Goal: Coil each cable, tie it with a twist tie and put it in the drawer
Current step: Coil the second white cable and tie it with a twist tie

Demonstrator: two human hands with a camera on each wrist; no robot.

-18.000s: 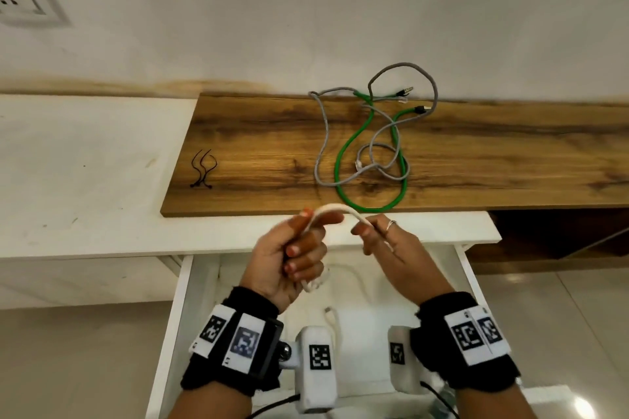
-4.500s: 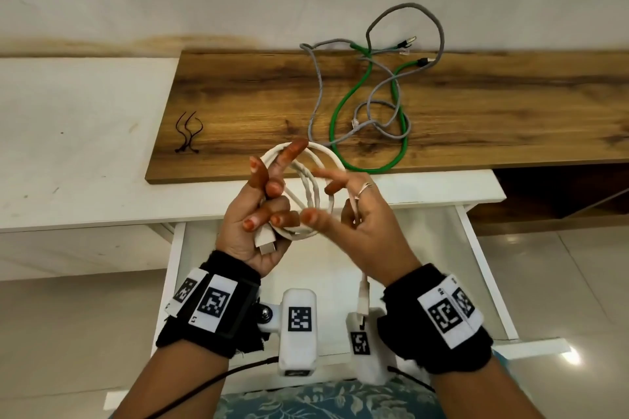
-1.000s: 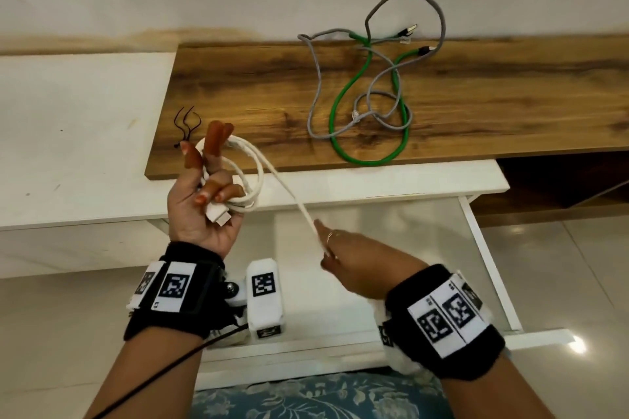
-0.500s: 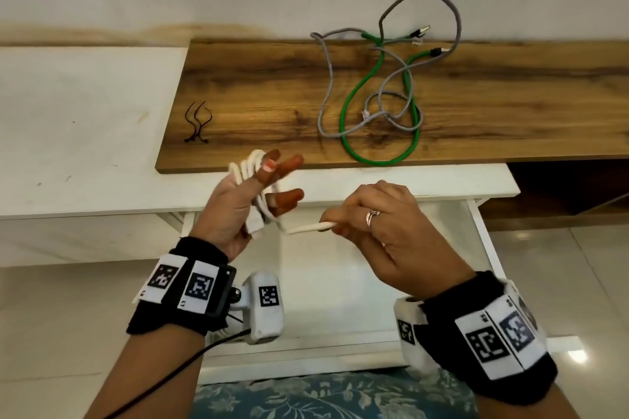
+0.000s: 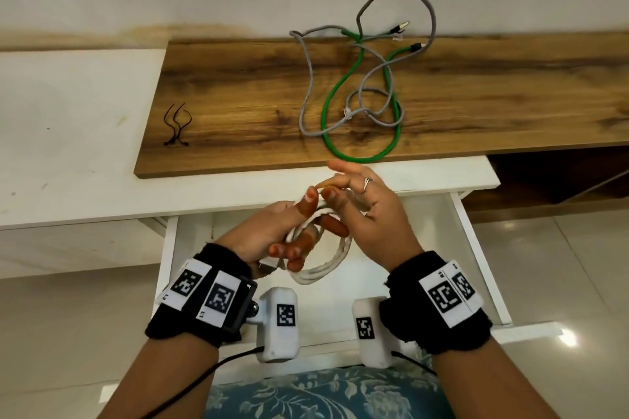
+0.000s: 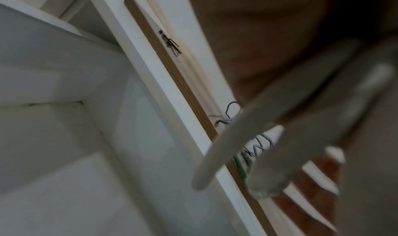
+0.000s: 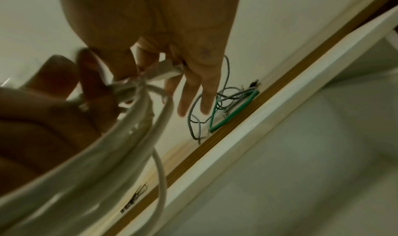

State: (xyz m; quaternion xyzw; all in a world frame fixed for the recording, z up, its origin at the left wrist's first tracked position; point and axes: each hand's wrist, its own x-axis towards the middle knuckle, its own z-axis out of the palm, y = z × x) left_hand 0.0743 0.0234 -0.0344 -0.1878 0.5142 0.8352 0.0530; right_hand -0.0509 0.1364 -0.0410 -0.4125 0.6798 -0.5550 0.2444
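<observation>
Fingers [image 5: 292, 250] hiding white cable [image 5: 323, 270] coil's top, connector [image 7: 163, 72] blurred

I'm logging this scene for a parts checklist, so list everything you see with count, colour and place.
white cable: 1, white, coiled in loops held between both hands above the open drawer
grey cable: 1, grey, loose on the wooden board, tangled with the green one
green cable: 1, green, loose on the wooden board near its front edge
twist ties: 2 as far as I can tell, black, on the left end of the wooden board
wooden board: 1, brown, on the white table against the wall
white table: 1, white, under the board
drawer: 1, white, pulled open below the table
left hand: 1, grips the coil
right hand: 1, pinches the cable's end at the coil
</observation>
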